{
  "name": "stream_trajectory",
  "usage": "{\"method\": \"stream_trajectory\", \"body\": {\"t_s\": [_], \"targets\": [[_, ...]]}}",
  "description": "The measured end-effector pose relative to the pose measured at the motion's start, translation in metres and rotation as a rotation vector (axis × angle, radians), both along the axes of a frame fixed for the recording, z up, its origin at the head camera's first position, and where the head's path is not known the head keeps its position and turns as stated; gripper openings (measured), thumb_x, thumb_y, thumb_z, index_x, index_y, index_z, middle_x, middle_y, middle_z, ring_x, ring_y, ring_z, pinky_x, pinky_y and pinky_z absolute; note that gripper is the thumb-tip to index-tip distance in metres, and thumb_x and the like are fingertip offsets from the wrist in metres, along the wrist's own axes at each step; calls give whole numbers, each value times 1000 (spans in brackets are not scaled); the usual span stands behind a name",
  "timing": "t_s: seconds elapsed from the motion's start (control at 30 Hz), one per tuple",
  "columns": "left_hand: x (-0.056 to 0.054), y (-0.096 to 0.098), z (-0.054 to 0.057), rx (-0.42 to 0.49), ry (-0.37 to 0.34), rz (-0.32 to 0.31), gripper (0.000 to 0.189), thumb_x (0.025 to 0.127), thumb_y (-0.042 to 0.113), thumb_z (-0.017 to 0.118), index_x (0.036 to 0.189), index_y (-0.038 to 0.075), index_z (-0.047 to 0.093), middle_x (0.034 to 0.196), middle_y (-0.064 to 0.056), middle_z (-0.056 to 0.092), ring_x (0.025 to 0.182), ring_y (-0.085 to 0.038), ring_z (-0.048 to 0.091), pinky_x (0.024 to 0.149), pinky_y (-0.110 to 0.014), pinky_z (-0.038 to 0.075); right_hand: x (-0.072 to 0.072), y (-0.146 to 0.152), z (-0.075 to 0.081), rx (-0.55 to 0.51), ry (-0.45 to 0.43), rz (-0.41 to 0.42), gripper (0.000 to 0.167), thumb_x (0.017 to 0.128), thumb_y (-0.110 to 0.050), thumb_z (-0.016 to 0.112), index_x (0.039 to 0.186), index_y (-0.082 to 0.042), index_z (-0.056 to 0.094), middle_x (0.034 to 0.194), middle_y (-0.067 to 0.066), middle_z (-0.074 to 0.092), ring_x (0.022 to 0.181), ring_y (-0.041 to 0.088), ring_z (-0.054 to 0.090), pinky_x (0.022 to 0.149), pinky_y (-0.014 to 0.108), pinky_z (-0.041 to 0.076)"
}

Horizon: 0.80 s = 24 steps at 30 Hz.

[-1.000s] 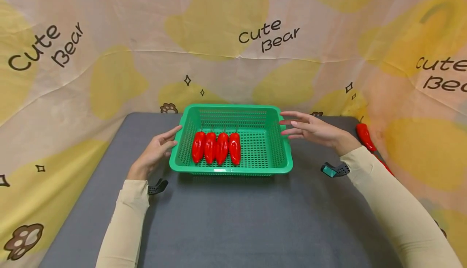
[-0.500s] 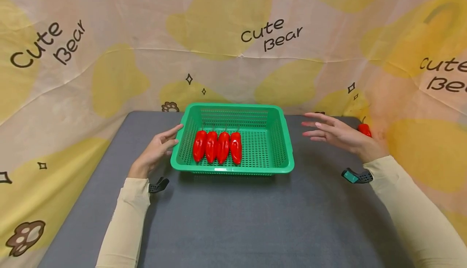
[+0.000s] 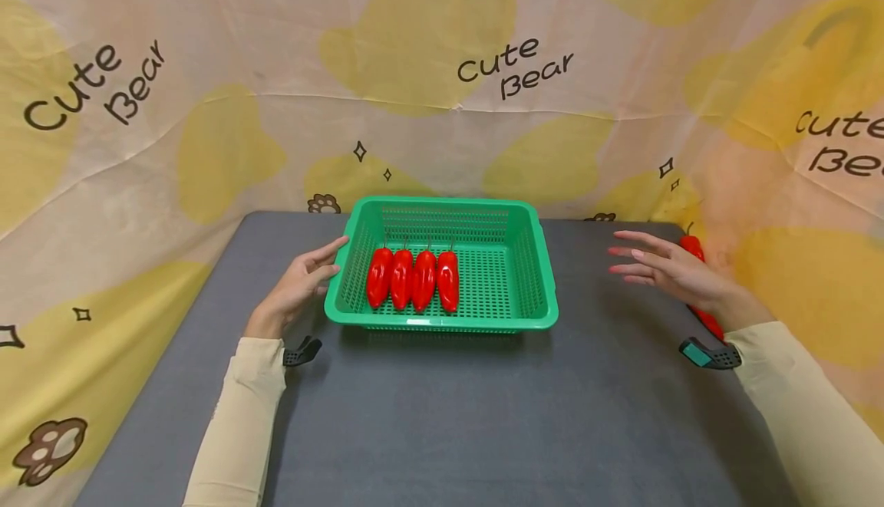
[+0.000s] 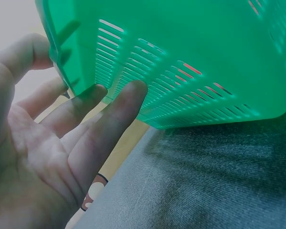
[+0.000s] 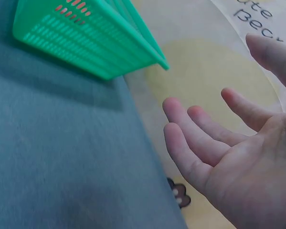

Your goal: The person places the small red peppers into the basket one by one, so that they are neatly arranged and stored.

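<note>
Yellow-patterned fabric [image 3: 414, 70] is hanging behind a green rectangular plastic basket [image 3: 440, 323] on a grey bench [image 3: 442, 415]. The left hand [image 3: 293, 284], fingers extended, is touching the basket's left side; the right hand [image 3: 680, 271] (loose-fingered, empty) is hovering right of it.

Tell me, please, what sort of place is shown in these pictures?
Probably an improvised indoor work or filming corner: a wrinkled, printed "Cute Bear" cloth serves as backdrop, and before it are a grey tabletop and a green basket holding four red peppers.
</note>
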<state>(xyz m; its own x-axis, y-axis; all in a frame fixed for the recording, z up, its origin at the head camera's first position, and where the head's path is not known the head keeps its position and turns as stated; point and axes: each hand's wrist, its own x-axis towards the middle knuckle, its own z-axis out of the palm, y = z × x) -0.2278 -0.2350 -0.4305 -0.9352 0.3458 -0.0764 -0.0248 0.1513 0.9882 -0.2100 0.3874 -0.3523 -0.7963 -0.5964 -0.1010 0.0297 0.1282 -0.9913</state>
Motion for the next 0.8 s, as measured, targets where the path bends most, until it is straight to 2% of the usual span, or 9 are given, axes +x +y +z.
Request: {"method": "stream_trajectory", "body": {"t_s": [0.13, 0.3, 0.6, 0.7, 0.8], "targets": [[-1, 1, 1, -11, 0, 2, 58, 107, 14, 49, 161, 23, 31, 169, -10, 22, 115, -2, 64, 87, -32, 60, 4, 12, -2, -1, -4, -8, 46, 112, -14, 31, 157, -23, 32, 143, -17, 53, 126, 10, 63, 102, 18, 50], [-1, 1, 3, -34, 8, 11, 58, 106, 14, 50, 160, 25, 32, 170, -8, 22, 116, 0, 63, 89, -29, 58, 8, 27, -7, -58, -39, -4, 46, 112, -13, 30, 156, -23, 31, 143, -15, 54, 126, 10, 63, 102, 20, 50], [-1, 0, 2, -18, 17, 0, 59, 106, 16, 52, 161, 22, 31, 169, -12, 21, 114, 1, 64, 87, -28, 59, 11, 51, -11, -136, -42, -18, 43, 111, -10, 27, 149, -27, 40, 141, -12, 59, 124, 10, 65, 100, 21, 52], [-1, -1, 2, -20, 14, 4, 59, 106, 16, 52, 161, 23, 31, 170, -11, 21, 114, 1, 64, 87, -29, 59, 12, 60, -11, -119, -47, -55, 41, 111, -10, 28, 147, -26, 40, 138, -13, 61, 121, 9, 66, 97, 20, 53], [-1, -1, 1, -19, 13, 4, 60, 106, 16, 53, 161, 22, 30, 169, -12, 23, 113, 1, 65, 87, -29, 59, 14, 72, -11, -35, -58, -115, 39, 111, -11, 29, 143, -31, 41, 133, -18, 61, 118, 5, 67, 93, 18, 54]]}}
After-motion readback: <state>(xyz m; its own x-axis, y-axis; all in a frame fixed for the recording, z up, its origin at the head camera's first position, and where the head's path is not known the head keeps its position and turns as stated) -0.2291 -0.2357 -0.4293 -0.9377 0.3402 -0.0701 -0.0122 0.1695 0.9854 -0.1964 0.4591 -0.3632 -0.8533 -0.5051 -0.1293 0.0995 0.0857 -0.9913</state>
